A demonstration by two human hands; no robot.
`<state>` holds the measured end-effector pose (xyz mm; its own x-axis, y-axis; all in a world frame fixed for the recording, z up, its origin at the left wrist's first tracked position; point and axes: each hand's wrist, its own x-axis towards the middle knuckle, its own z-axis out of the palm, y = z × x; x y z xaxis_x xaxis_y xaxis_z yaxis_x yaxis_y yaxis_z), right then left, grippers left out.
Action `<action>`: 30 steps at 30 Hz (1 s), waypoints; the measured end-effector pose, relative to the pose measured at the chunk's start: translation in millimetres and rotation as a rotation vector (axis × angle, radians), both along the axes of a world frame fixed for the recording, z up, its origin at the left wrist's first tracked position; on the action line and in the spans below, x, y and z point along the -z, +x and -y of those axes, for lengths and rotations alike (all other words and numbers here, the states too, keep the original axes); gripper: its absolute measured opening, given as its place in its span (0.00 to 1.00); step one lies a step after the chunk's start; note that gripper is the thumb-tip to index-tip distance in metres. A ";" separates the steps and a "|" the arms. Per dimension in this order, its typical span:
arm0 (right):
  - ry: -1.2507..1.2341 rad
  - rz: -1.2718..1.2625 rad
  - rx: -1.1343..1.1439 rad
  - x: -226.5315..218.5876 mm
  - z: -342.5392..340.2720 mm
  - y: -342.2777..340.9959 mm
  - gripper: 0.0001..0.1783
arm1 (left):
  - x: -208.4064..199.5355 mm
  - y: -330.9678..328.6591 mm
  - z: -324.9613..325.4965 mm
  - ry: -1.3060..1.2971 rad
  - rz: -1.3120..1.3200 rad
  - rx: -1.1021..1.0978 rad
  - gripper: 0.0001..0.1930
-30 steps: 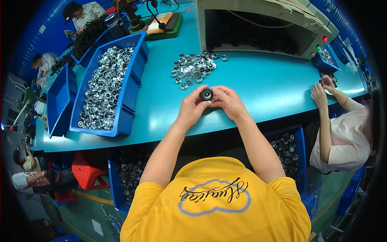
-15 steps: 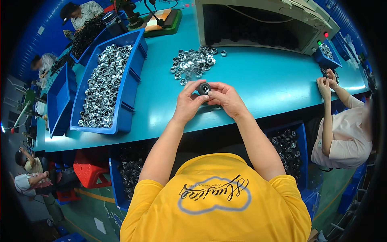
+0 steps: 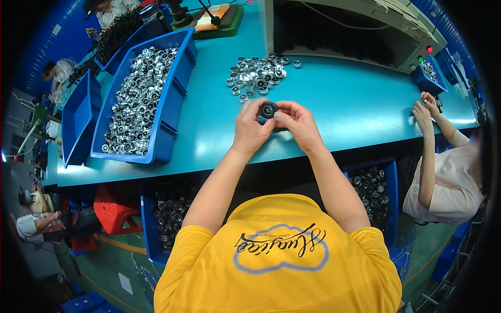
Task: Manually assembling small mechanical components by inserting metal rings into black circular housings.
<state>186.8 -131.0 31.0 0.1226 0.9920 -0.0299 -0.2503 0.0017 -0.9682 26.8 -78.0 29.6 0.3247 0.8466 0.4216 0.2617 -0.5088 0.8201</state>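
Between my two hands, above the near edge of the bench, is a small black wheel (image 3: pixel 269 109) with a round hub at its centre. My left hand (image 3: pixel 251 127) grips its left side with thumb and fingers. On the other side my right hand (image 3: pixel 297 125) pinches the rim, thumb at the lower right. Just beyond the hands, a loose pile of shiny silver wheel hubs (image 3: pixel 255 74) lies on the teal bench (image 3: pixel 219 133). To the left, a long blue bin (image 3: pixel 172 120) holds many more of these hubs.
An empty-looking blue bin (image 3: pixel 78 122) leans at far left. A large pale machine housing (image 3: pixel 412 31) stands at the back right. Below the bench edge are blue crates of black wheels (image 3: pixel 371 190). A co-worker (image 3: pixel 443 172) handles small parts at the right.
The wheel has turned a little in my fingers, its hub face now more toward me. The view has shifted slightly. Both hands keep hold of the wheel.
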 end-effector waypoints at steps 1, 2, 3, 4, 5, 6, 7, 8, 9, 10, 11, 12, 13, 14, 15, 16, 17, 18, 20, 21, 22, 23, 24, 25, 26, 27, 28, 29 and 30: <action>-0.021 -0.053 0.001 -0.8 -0.4 0.1 0.18 | 1.1 0.6 1.3 0.028 0.004 0.008 0.25; -0.040 -0.107 0.002 -1.7 -1.6 0.0 0.18 | 1.5 1.0 1.6 0.058 0.008 0.017 0.24; -0.044 -0.117 -0.009 -1.4 -2.2 0.9 0.19 | 1.7 1.0 1.7 0.088 0.012 0.026 0.24; -0.048 -0.126 -0.021 -0.3 -2.5 2.7 0.19 | 1.5 0.7 1.4 0.079 0.017 0.039 0.24; -0.052 -0.136 -0.030 1.0 -2.6 4.6 0.19 | 1.5 0.7 0.8 0.069 0.023 0.056 0.24; -0.042 -0.136 -0.042 2.9 -3.3 6.3 0.19 | 1.4 0.7 0.3 0.059 0.029 0.071 0.23; -0.031 -0.136 -0.055 5.0 -4.3 8.0 0.19 | 1.7 0.8 -0.1 0.056 0.030 0.072 0.23; -0.020 -0.137 -0.065 4.8 -4.7 8.6 0.19 | 1.9 0.7 -0.9 0.054 0.031 0.075 0.23; -0.019 -0.121 -0.080 3.9 -4.2 8.8 0.20 | 1.6 0.3 -1.4 0.052 0.032 0.077 0.23; -0.018 -0.105 -0.095 2.3 -3.7 8.6 0.20 | 1.2 -1.0 -0.7 0.062 0.039 0.054 0.23; -0.014 -0.087 -0.108 -0.8 -4.0 8.9 0.21 | -0.6 -2.8 1.1 0.074 0.048 0.034 0.23; -0.023 -0.011 -0.082 -4.5 -5.3 11.2 0.21 | -4.9 -3.3 3.3 0.087 0.059 0.019 0.24; -0.033 0.066 -0.057 -8.1 -6.9 12.9 0.21 | -10.5 -13.0 9.9 0.112 0.040 0.006 0.24; -0.043 0.140 -0.026 -10.6 -7.8 16.8 0.22 | -21.7 -32.5 21.1 0.138 -0.011 -0.001 0.24; -0.047 0.217 0.021 -10.0 -11.4 25.5 0.21 | -33.0 -52.6 32.8 0.165 -0.059 -0.012 0.25; -0.033 0.321 0.045 -6.0 -16.1 37.9 0.20 | -33.8 -80.8 46.4 0.182 -0.121 -0.038 0.25; -0.015 0.427 0.068 -1.4 -23.4 53.1 0.19 | -34.0 -109.0 60.2 0.201 -0.180 -0.062 0.25; 0.006 0.528 0.087 0.1 -32.1 65.6 0.18 | -26.3 -141.5 73.7 0.204 -0.247 -0.111 0.25; 0.010 0.675 0.155 -0.7 -49.8 84.1 0.19 | -9.5 -206.5 100.0 0.167 -0.449 -0.199 0.25; 0.022 0.778 0.196 -0.4 -59.0 92.3 0.19 | 0.6 -239.8 114.0 0.134 -0.585 -0.238 0.25; 0.028 0.881 0.240 0.1 -67.4 100.7 0.20 | 1.9 -270.6 128.6 0.064 -0.780 -0.245 0.25; -0.003 0.901 0.248 0.6 -78.3 106.8 0.21 | 4.6 -302.2 144.6 0.005 -0.981 -0.238 0.25; 0.008 0.955 0.268 3.8 -92.1 108.7 0.21 | 7.9 -317.7 158.9 -0.054 -1.059 -0.262 0.23; 0.016 1.006 0.298 10.4 -105.7 112.6 0.21 | 10.1 -332.2 168.8 -0.109 -1.144 -0.271 0.22; 0.029 1.059 0.331 14.0 -113.2 111.8 0.21 | 10.2 -333.4 170.8 -0.137 -1.097 -0.318 0.20; 0.040 1.109 0.366 17.6 -121.0 111.0 0.21 | 12.1 -331.1 168.4 -0.116 -1.016 -0.333 0.18; 0.047 1.162 0.409 19.0 -125.4 109.4 0.21 | 8.4 -323.9 162.8 -0.090 -0.938 -0.338 0.17; 0.029 1.216 0.417 16.3 -126.7 109.1 0.20 | -6.0 -289.1 145.7 -0.015 -0.824 -0.306 0.15; 0.010 1.272 0.426 13.4 -128.1 110.1 0.20 | -16.3 -254.7 127.5 0.078 -0.709 -0.242 0.13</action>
<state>296.9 -3.0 17.6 0.3572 0.8692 0.3419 0.8391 -0.1379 -0.5262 -227.9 -205.5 45.9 0.3491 0.9051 0.2429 0.8256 -0.4197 0.3772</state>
